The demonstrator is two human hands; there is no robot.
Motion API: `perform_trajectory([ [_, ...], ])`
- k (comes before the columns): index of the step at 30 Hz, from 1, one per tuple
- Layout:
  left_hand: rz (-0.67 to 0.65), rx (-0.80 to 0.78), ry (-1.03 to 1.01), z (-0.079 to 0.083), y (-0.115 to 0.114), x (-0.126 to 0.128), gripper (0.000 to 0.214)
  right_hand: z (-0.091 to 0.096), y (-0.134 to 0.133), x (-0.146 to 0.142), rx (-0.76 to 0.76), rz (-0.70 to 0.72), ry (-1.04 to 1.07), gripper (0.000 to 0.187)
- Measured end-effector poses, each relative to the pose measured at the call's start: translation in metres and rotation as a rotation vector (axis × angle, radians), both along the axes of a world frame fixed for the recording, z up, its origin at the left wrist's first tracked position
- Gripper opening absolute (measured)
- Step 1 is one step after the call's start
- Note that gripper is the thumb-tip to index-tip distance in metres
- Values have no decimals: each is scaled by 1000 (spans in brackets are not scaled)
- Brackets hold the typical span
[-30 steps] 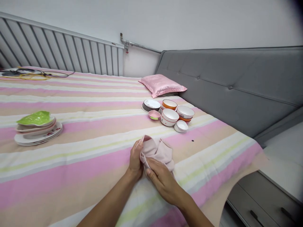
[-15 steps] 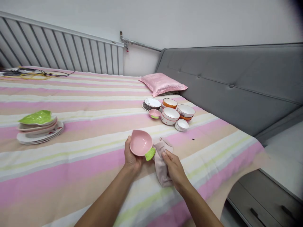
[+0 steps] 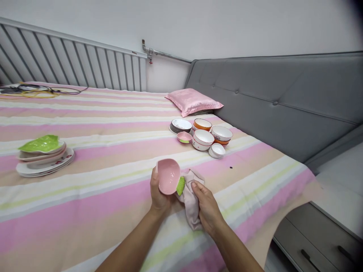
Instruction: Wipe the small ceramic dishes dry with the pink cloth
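My left hand (image 3: 158,192) grips a small pink peach-shaped dish (image 3: 168,175) with a green leaf on its rim, tilted so its hollow faces me. My right hand (image 3: 206,206) is closed on a crumpled pale pink cloth (image 3: 190,196), which it holds against the dish's right edge by the leaf. Both hands hover just above the striped bedspread (image 3: 113,158), near its front edge.
A cluster of bowls (image 3: 211,138) and small plates (image 3: 181,125) sits beyond the hands, near a pink pillow (image 3: 193,101). A stack of plates topped by a green leaf dish (image 3: 42,154) lies at the left. A grey headboard (image 3: 283,98) and a bedside drawer unit (image 3: 317,241) stand to the right.
A second ago the cloth was bunched over the dish between both hands. Since then the dish has come uncovered, my left hand has tilted it upright, and my right hand keeps the cloth beside it.
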State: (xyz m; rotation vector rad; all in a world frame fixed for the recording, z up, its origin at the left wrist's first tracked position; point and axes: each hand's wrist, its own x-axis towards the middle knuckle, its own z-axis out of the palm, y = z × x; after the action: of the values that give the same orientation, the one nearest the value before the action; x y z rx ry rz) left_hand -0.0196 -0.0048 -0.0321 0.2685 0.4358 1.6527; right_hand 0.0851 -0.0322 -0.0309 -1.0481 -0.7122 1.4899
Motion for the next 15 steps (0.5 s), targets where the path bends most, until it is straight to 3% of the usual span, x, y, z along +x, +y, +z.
perform_trajectory([
  [7,127,21,30,-1,6,-5,33,9,10,26,180,-235,-326,25],
  [12,181,-14,47,3,6,-4,33,28,5,40,398,-610,-674,25],
  [13,183,-26,37,3,6,-3,34,29,4,38,430,-593,-724,24],
  [15,133,-40,-8,4,4,0,38,24,1,29,485,-415,-758,25],
])
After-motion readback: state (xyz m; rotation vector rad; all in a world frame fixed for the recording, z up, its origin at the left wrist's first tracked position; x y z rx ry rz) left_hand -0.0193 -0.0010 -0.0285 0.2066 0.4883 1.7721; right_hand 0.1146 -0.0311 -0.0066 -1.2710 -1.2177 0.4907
